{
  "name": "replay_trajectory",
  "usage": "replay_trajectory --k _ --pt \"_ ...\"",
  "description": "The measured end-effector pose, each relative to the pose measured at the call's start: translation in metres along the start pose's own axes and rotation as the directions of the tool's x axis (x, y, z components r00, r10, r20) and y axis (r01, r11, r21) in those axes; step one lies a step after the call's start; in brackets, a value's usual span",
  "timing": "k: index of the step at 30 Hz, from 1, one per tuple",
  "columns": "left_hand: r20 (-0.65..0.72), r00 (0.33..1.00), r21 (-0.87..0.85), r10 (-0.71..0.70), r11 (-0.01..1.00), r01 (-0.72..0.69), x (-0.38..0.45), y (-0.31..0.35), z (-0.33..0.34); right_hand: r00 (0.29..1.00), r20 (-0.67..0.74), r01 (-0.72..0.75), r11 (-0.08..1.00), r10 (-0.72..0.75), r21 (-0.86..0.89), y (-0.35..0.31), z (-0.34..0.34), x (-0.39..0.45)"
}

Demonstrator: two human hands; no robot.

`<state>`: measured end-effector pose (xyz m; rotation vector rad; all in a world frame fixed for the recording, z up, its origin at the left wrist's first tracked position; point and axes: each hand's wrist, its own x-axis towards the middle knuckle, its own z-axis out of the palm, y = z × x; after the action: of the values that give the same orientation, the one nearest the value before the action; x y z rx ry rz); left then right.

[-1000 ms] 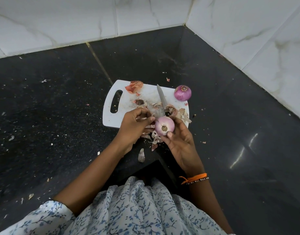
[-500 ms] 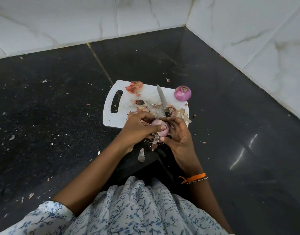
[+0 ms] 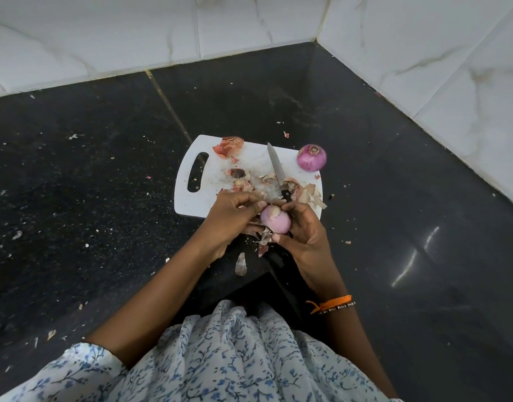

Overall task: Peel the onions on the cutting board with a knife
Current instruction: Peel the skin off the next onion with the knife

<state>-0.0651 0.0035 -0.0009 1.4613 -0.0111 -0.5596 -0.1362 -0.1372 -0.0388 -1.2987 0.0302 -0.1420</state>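
**A:** What are the hands doing?

**B:** The right hand (image 3: 304, 236) cups a pale pink onion (image 3: 275, 219), fingers curled behind it and thumb under its near side. The left hand (image 3: 232, 216) has its fingertips pinched at the onion's top end, on what looks like a flap of dry skin (image 3: 274, 202). Both are closed on something; neither holds the knife.

**A:** Where is the knife, then?

**B:** The paring knife (image 3: 275, 166) lies on the white cutting board (image 3: 209, 204), blade pointing away, its dark handle partly hidden behind the fingers. The held onion hangs just over the board's near edge.

**A:** So which step is this?

**B:** Stripping the last skin by hand, I'd judge. This onion looks mostly bare. A second red onion (image 3: 311, 157), darker, sits at the board's far right corner, and I cannot tell whether it is peeled. Peel scraps (image 3: 304, 192) litter the board and the dark floor (image 3: 394, 198).

**A:** And next?

**B:** Probably pull that flap clear, set the onion down, then take up the knife if the other one needs trimming.
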Motion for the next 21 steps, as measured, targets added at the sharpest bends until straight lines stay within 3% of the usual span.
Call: replay_trajectory --k 5,9,21 --pt "0.119 0.989 -0.009 -0.088 0.996 0.089 -0.0014 -0.002 -0.0022 0.999 0.038 -0.003 0.998 0.005 -0.065 -0.0015 0.0007 -0.0015" --pt "0.097 0.994 0.006 -0.056 0.998 0.056 -0.0021 -0.0028 -0.005 0.998 0.055 -0.013 0.998 0.016 -0.062 -0.0037 0.0042 -0.0024" --pt "0.059 0.987 -0.143 -0.147 0.978 0.154 0.0024 -0.0026 -0.003 0.999 0.039 0.008 0.996 -0.004 -0.088 -0.0015 0.0004 -0.0008"
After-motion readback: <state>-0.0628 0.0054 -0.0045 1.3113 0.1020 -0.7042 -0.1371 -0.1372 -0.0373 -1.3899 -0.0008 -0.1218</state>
